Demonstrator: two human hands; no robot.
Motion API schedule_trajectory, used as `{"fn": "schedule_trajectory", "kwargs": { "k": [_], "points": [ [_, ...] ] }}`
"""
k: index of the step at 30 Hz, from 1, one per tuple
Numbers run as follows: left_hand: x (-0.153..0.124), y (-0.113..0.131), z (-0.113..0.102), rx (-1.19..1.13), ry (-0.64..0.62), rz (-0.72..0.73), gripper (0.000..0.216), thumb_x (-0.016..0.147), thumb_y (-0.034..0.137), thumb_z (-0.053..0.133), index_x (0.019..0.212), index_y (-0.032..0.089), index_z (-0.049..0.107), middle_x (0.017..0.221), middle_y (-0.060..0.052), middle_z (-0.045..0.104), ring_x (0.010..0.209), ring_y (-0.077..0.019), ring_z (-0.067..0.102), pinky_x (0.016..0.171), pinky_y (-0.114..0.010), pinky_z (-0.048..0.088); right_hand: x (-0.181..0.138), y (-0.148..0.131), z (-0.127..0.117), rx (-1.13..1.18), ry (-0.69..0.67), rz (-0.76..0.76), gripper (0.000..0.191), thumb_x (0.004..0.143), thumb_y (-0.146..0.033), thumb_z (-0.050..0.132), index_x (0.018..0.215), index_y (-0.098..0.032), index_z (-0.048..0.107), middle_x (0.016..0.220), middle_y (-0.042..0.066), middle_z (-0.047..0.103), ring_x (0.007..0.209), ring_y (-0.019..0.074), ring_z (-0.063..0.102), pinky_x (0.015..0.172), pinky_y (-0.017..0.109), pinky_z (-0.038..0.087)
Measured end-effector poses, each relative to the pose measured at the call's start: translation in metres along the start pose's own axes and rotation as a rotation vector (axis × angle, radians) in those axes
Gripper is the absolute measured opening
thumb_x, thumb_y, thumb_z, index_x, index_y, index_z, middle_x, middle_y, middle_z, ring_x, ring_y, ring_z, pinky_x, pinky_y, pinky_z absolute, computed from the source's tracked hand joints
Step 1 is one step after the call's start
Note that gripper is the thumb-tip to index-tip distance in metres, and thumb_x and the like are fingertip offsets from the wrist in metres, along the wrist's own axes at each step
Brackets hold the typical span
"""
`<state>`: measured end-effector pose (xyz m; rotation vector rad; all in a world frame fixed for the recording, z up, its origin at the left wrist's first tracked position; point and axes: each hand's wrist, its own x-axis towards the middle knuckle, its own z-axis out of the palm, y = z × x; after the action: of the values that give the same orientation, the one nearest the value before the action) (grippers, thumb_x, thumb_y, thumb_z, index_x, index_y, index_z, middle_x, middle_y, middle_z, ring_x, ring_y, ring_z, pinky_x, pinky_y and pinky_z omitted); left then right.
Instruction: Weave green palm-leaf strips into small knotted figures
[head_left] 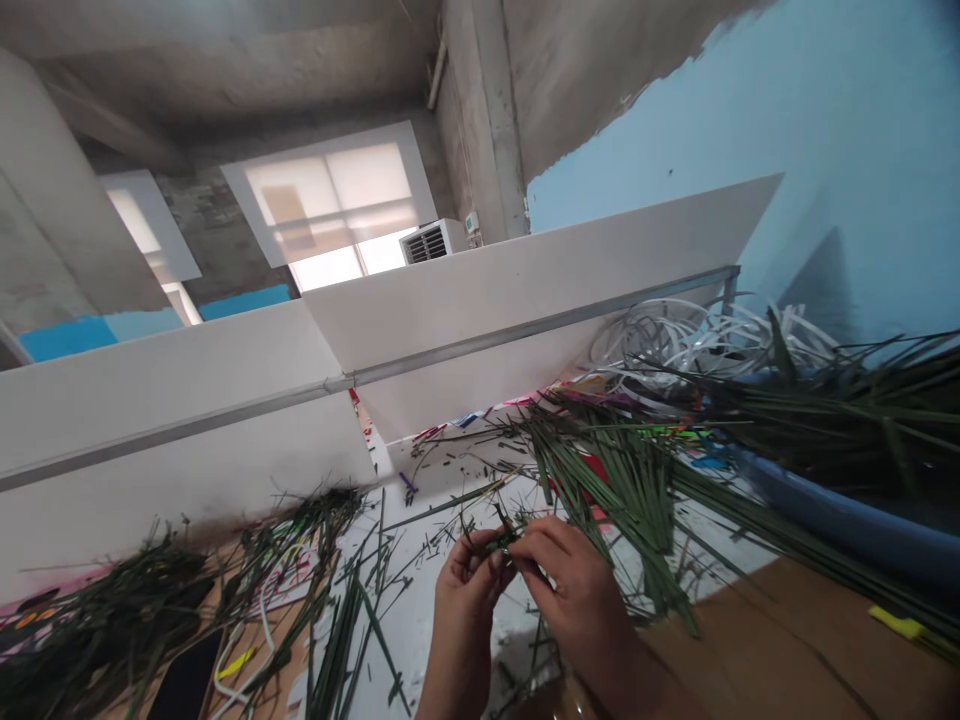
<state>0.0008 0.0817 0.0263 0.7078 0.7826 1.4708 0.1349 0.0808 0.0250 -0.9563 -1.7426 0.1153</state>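
Close together over the white tabletop, my left hand (pixel 471 575) and my right hand (pixel 564 578) pinch a small piece of folded green leaf strips (pixel 499 538) between their fingertips. Short dark ends of the piece stick up above the fingers; the fingers hide most of its shape. Right of my hands lies a fanned bundle of long green leaf strips (pixel 626 485). To the left, a smaller bundle of green strips (pixel 337 640) lies near the table's front, with cut scraps scattered around it.
A blue basin (pixel 840 510) heaped with long leaves stands at the right. Behind it sits a coil of white plastic strapping (pixel 667 335). At the left are a dark leaf pile (pixel 112 620), a phone (pixel 187 675) and a white cable (pixel 266 625). White partition panels (pixel 487 310) edge the table's back.
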Motion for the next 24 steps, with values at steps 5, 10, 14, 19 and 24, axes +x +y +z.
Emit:
{"fn": "schedule_trajectory", "kwargs": {
  "k": [5,10,14,19,24],
  "points": [
    [0.000,-0.002,-0.003,0.128,-0.027,0.048,0.035,0.062,0.024,0.090,0.092,0.015,0.074,0.092,-0.008,0.076,0.086,-0.0189,0.069,0.081,-0.029,0.053,0.002,0.001,-0.002,0.039,0.011,0.034,0.020,0.089,-0.006,0.053,0.089,-0.021,0.067,0.088,0.005,0.064,0.084,0.0222,0.061,0.076,0.033,0.045],
    [0.001,0.004,-0.004,0.252,-0.022,0.098,0.032,0.062,0.029,0.090,0.087,0.016,0.076,0.091,-0.008,0.077,0.086,-0.0197,0.068,0.080,-0.029,0.054,0.004,0.005,-0.005,0.142,-0.016,0.117,0.018,0.090,-0.010,0.054,0.090,-0.022,0.069,0.088,0.004,0.067,0.085,0.0224,0.062,0.078,0.034,0.045],
    [-0.001,0.010,-0.004,0.332,-0.005,0.111,0.029,0.061,0.032,0.090,0.082,0.016,0.078,0.083,-0.006,0.077,0.080,-0.0188,0.068,0.077,-0.028,0.054,0.007,0.006,-0.005,0.268,-0.061,0.256,0.013,0.087,-0.016,0.059,0.082,-0.021,0.070,0.083,0.004,0.067,0.082,0.0217,0.064,0.073,0.032,0.047],
    [0.000,0.010,-0.005,0.308,0.008,0.117,0.033,0.061,0.033,0.089,0.087,0.017,0.078,0.086,-0.008,0.077,0.082,-0.0213,0.069,0.080,-0.032,0.055,0.010,0.006,-0.004,0.332,-0.073,0.328,0.011,0.083,-0.019,0.062,0.088,-0.022,0.071,0.087,0.003,0.068,0.084,0.0219,0.065,0.075,0.032,0.049],
    [-0.001,0.008,-0.003,0.276,0.023,0.095,0.033,0.061,0.033,0.090,0.087,0.016,0.079,0.085,-0.007,0.077,0.081,-0.0202,0.069,0.080,-0.031,0.056,0.008,0.007,-0.004,0.309,-0.053,0.350,0.010,0.083,-0.021,0.058,0.085,-0.021,0.068,0.086,0.004,0.067,0.082,0.0217,0.064,0.073,0.032,0.049]
  ]
}}
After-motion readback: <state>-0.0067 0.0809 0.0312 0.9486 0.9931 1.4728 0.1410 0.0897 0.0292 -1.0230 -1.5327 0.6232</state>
